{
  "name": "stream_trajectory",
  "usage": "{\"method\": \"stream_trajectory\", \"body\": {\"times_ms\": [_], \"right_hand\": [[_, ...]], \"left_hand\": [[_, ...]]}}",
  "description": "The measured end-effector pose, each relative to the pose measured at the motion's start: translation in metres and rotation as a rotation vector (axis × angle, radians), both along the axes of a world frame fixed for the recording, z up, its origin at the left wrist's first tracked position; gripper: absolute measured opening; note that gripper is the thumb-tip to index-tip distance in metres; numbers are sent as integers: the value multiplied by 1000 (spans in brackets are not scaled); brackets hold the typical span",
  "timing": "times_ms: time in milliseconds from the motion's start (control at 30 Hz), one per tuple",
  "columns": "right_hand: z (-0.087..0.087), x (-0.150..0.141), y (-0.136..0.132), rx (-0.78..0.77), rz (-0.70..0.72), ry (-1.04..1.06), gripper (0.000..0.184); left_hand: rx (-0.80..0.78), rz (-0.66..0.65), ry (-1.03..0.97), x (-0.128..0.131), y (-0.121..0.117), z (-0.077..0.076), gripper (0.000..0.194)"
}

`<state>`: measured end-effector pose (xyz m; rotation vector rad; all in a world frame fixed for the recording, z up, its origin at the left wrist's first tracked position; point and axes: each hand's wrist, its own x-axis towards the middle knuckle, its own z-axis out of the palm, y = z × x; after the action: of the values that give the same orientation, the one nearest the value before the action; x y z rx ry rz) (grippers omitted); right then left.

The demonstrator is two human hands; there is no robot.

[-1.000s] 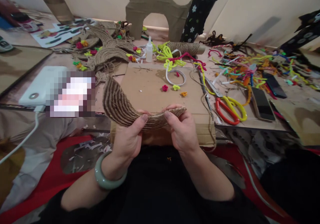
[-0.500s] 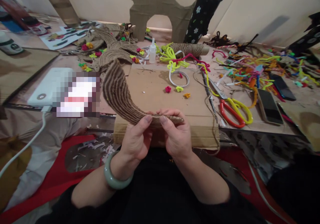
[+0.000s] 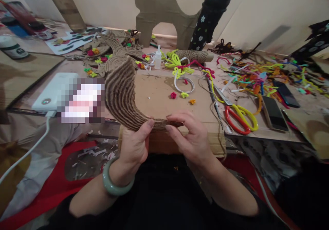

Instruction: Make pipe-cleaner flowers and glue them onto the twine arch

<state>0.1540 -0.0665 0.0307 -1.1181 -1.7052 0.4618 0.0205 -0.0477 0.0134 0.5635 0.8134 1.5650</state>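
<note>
A crescent-shaped piece covered in rows of brown jute twine (image 3: 119,96) is held up over the cardboard. My left hand (image 3: 136,142) grips its lower edge, thumb on top and the other fingers hidden beneath. Near the narrow right end, my right hand (image 3: 191,134) pinches the piece between thumb and fingertips. Below it lies a cardboard sheet (image 3: 159,86) with small pink (image 3: 173,95), yellow (image 3: 184,95) and orange (image 3: 192,101) flowers on it. A roll of white tape (image 3: 191,85) rests at the back of the sheet.
Scissors with red and yellow handles (image 3: 239,118) lie to the right, beside a phone (image 3: 275,113) and tangled pipe cleaners (image 3: 259,72). Behind stand a small glue bottle (image 3: 158,58) and a twine roll (image 3: 196,56). A white power bank (image 3: 53,89) is at left.
My right hand has loosened from a full grip to a fingertip pinch, its wrist shifting right. The twine piece has tilted, showing more of its ribbed face. The camera view has shifted slightly.
</note>
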Motion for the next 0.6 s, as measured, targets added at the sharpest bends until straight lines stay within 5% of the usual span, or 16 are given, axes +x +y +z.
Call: {"method": "stream_trajectory", "body": {"times_ms": [500,600], "right_hand": [[16,-3,23,295,16,-446,7],[27,9,40,254,48,-501,14]], "left_hand": [[178,76,218,-17,12,-13,12],[159,99,200,-26,17,-15,15]]}}
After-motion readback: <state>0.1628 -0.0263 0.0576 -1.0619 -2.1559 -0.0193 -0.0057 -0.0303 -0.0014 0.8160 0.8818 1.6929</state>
